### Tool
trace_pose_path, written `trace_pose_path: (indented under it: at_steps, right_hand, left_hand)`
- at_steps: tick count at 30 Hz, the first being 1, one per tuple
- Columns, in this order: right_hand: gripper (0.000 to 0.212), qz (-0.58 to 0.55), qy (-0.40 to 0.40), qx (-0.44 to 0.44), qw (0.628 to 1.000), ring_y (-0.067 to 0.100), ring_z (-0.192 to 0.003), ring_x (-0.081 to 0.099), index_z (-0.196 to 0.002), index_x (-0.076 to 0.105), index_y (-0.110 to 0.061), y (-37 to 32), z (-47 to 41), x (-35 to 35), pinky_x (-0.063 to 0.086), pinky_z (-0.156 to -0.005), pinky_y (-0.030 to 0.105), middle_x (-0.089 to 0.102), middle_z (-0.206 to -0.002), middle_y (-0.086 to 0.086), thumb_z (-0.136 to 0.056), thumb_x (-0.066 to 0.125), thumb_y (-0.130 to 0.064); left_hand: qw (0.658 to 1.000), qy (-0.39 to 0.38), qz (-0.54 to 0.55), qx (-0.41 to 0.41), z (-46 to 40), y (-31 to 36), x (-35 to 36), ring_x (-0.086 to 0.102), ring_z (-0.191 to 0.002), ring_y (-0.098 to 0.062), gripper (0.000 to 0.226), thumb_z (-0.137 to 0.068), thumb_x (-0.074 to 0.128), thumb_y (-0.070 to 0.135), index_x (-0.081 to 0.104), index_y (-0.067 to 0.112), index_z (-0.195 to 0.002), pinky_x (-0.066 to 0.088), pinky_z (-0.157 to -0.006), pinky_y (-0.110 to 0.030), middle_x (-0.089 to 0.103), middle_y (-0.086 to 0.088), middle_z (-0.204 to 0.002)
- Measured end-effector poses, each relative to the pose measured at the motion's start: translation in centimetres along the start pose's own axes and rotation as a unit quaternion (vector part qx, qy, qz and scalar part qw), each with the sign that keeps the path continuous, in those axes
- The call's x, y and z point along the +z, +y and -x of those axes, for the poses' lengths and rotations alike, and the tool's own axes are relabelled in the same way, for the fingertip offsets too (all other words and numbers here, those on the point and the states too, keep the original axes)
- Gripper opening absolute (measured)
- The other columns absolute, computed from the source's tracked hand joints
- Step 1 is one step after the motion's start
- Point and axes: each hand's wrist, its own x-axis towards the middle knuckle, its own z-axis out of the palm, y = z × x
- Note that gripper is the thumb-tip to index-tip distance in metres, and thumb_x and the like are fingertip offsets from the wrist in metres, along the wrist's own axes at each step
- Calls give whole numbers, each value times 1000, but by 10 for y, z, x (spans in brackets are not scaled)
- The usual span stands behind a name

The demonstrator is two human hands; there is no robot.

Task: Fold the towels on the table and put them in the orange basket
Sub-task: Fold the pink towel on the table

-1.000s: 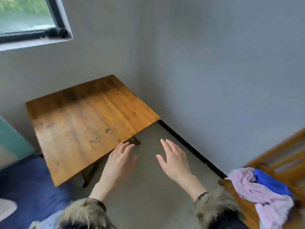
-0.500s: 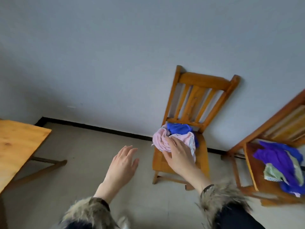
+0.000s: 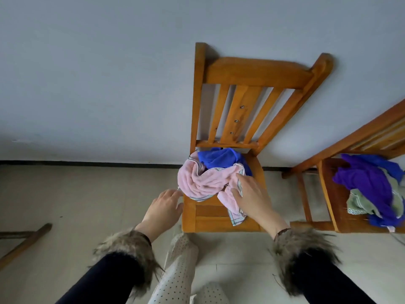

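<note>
A crumpled pink towel [image 3: 203, 181] lies on the seat of a wooden chair [image 3: 221, 218], with a blue towel [image 3: 221, 157] bunched behind it. My right hand [image 3: 252, 194] rests flat on the pink towel's right part, fingers spread, not closed around it. My left hand [image 3: 163, 208] hovers open just left of the seat, its fingertips near the pink towel's left edge. No orange basket is in view, and only a leg of the table shows.
A second wooden chair [image 3: 328, 194] at the right holds a heap of purple, blue and pale green cloths [image 3: 370, 185]. A table leg [image 3: 24, 240] crosses the floor at far left. A grey wall stands behind the chairs. My legs are at the bottom centre.
My view swung right from the bare table to the chairs. Both hands moved forward; my right hand settled on the pink towel and my left came up to the seat's left edge.
</note>
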Motion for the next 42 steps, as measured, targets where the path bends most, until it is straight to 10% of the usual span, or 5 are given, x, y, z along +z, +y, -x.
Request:
trace_pose_path:
  at_steps: [21,29,42]
  right_hand:
    - [19,-81,-37,179,980,31,-105,54,-108,55,-11,119,-187,121,44,-85,42,58,-112,12,-95,43,-18]
    - [22,-312,-79,57,945,-6,-82,55,-108,67,-14,99,-137,60,38,-67,2,66,-99,-11,-92,51,-10]
    - [9,-257,-38,-80,962,-8,-68,53,-83,62,-18,52,-94,-73,38,-60,10,54,-67,-19,-86,58,-11]
  left_hand:
    - [997,-49,60,29,-189,35,109,48,-123,-21,33,-96,47,20,53,16,-128,39,-99,-33,54,-3,-132]
    - [996,-36,78,33,-196,66,96,44,-126,-28,43,-92,54,18,47,18,-135,39,-102,-42,49,-6,-138]
    - [981,28,188,-41,-120,114,-14,51,-83,-15,19,-85,65,31,66,17,-97,34,-64,-10,60,9,-85]
